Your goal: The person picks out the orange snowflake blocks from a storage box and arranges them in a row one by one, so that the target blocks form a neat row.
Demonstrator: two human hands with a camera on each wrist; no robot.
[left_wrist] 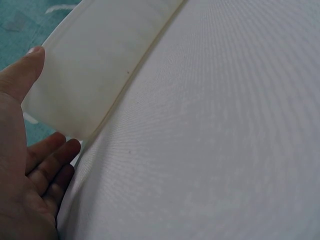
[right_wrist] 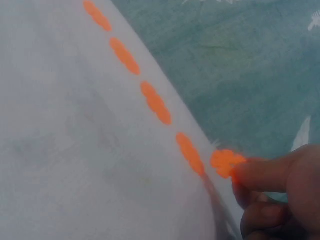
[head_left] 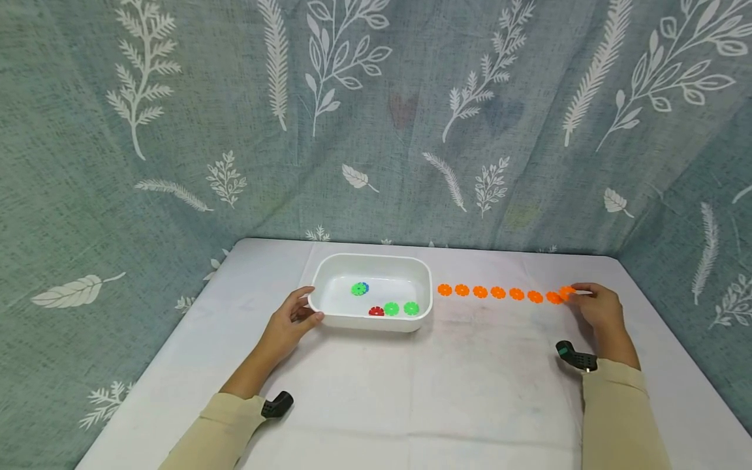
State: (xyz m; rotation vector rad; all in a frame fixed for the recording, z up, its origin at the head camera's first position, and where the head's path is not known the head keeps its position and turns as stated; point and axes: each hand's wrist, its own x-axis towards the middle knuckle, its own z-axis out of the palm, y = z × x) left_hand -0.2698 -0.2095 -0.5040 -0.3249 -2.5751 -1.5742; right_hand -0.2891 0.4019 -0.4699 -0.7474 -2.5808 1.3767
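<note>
In the head view, my right hand [head_left: 600, 310] is at the right end of a row of orange notched discs [head_left: 498, 292]. Thumb and fingertips pinch one orange flower-shaped disc [right_wrist: 226, 163], held up off the cloth in the right wrist view. It overlaps the last disc of the row [head_left: 553, 297] from the head. My left hand [head_left: 288, 326] holds the left end of a white plastic basin [head_left: 371, 322], its thumb at the near side and fingers round the corner. Inside lie green discs [head_left: 391, 309], a red disc [head_left: 376, 312] and a blue disc [head_left: 366, 287] partly hidden under a green one.
A white cloth [head_left: 411, 391] covers the table. Behind it and at both sides hangs a green-grey curtain [head_left: 376, 163] with white leaf prints. Black wrist devices sit on the left wrist [head_left: 278, 405] and right wrist [head_left: 576, 357].
</note>
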